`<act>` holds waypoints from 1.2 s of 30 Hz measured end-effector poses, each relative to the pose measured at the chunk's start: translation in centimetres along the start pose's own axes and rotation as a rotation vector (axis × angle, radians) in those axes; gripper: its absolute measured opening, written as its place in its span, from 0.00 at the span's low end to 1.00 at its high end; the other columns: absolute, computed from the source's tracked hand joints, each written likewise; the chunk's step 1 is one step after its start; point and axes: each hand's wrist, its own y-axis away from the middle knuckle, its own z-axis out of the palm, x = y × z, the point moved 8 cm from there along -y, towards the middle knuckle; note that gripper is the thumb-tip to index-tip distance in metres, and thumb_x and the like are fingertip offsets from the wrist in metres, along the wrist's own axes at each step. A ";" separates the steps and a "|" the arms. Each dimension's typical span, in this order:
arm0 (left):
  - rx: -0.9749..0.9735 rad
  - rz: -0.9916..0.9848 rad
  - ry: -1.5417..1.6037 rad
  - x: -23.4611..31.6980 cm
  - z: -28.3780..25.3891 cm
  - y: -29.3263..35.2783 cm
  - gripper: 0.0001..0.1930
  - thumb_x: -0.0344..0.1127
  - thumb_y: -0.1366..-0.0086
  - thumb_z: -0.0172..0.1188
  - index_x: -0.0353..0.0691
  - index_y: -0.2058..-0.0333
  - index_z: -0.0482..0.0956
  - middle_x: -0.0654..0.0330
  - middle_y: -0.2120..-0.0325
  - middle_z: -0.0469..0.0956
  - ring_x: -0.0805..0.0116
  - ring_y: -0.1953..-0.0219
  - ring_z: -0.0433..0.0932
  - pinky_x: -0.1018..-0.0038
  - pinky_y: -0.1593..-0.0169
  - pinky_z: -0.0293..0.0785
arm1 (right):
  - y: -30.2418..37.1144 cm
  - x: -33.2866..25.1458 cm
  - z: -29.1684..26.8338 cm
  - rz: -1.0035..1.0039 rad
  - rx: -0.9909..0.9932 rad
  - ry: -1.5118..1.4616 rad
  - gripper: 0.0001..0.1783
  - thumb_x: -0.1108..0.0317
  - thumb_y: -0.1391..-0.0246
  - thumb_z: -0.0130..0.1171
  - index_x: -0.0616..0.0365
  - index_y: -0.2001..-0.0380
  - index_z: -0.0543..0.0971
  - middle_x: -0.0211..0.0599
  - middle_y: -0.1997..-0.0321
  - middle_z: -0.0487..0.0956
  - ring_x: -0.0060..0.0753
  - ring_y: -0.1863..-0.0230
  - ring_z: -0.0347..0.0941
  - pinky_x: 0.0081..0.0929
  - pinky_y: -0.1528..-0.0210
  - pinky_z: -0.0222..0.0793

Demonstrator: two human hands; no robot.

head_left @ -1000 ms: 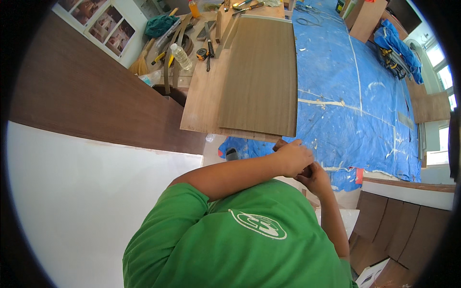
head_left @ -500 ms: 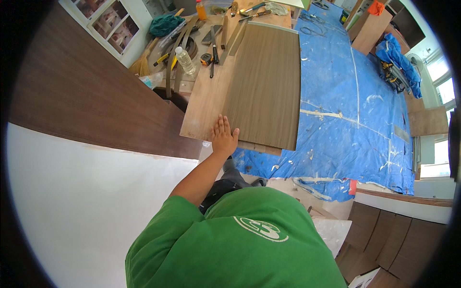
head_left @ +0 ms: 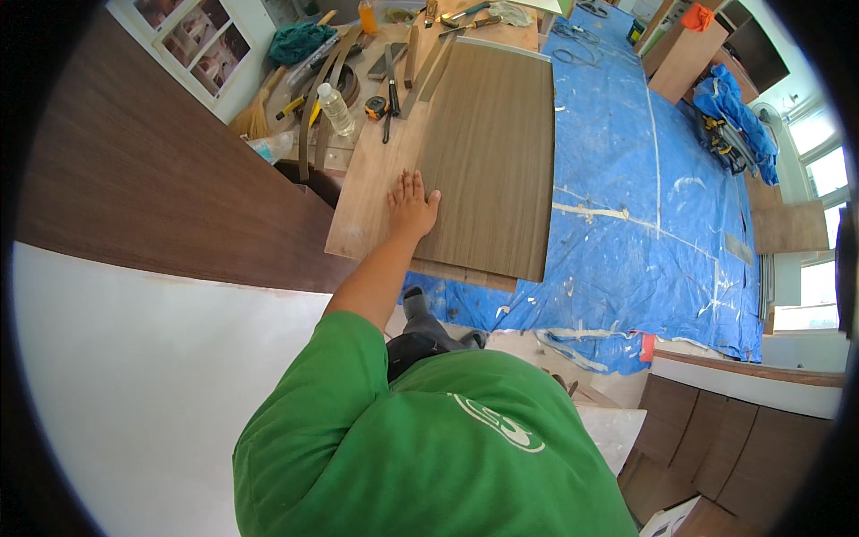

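While the green shirt [head_left: 420, 447] fills the bottom of the view, the right hand is lost altogether, its forearm too, so there's no telling whether it is gripping anything or hanging loose. Only the left hand [head_left: 412, 213] is on show, and even there the palm faces down, out of sight, so how hard it presses can't be judged. Most of the pale board [head_left: 369, 210] is covered by the grey-brown panel [head_left: 492, 161] lying on top, leaving a strip down the left and a sliver at the near end. Up at the far end, the hand tools [head_left: 470, 18] are small and crowded, tough to sort out, and the dark rim of the lens crops the framed pictures [head_left: 197, 40] at upper left.

Now look at that left arm: out it goes from the sleeve, slanting forward and a touch right, nearly straight. The hand is laid flat and unfurled, back upward, fingers pointing away, close together with slight gaps, thumb held out to the right. It straddles the panel's left edge near the close end, fingers over the pale board, thumb side over the panel, pinching nothing. Ahead of the fingertips sit a tape measure [head_left: 377, 108] and a black-handled tool [head_left: 392, 85], with a clear bottle [head_left: 335, 109] standing just left of them.
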 end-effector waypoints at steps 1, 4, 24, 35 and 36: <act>0.010 0.004 -0.015 -0.6 -0.1 0.2 0.41 0.60 0.24 0.39 0.35 0.25 0.46 0.46 0.23 0.43 0.50 0.22 0.43 0.50 0.23 0.40 | 0.0 -1.5 -0.1 0.000 -0.016 0.003 0.31 0.43 0.50 0.68 0.69 0.74 0.84 0.58 0.73 0.83 0.51 0.68 0.84 0.42 0.64 0.75; 0.007 0.010 -0.061 -0.3 0.0 2.7 0.41 0.60 0.25 0.40 0.35 0.25 0.47 0.46 0.23 0.44 0.50 0.22 0.44 0.50 0.23 0.39 | 0.2 -3.8 -0.9 0.016 -0.029 -0.010 0.31 0.43 0.50 0.68 0.69 0.73 0.84 0.58 0.73 0.83 0.52 0.68 0.84 0.42 0.64 0.75; -0.183 0.129 0.063 -0.7 0.2 -3.8 0.42 0.61 0.23 0.34 0.34 0.24 0.38 0.47 0.22 0.36 0.54 0.20 0.35 0.54 0.21 0.31 | 2.8 -16.4 -2.2 0.109 -0.124 0.127 0.34 0.39 0.49 0.68 0.68 0.72 0.84 0.58 0.72 0.84 0.52 0.67 0.84 0.43 0.63 0.75; -0.157 0.225 0.185 2.3 0.0 -19.6 0.43 0.59 0.23 0.37 0.32 0.25 0.38 0.46 0.22 0.36 0.53 0.20 0.34 0.53 0.21 0.28 | 10.3 -22.8 -5.1 0.291 -0.127 0.279 0.35 0.38 0.49 0.68 0.68 0.70 0.85 0.58 0.72 0.84 0.52 0.67 0.84 0.43 0.63 0.76; -0.135 0.232 0.188 2.4 0.1 -20.9 0.43 0.59 0.23 0.37 0.32 0.25 0.39 0.46 0.22 0.37 0.53 0.20 0.34 0.53 0.21 0.27 | 10.8 -23.2 -5.2 0.304 -0.131 0.292 0.35 0.37 0.49 0.68 0.68 0.70 0.85 0.58 0.72 0.84 0.52 0.67 0.84 0.43 0.63 0.76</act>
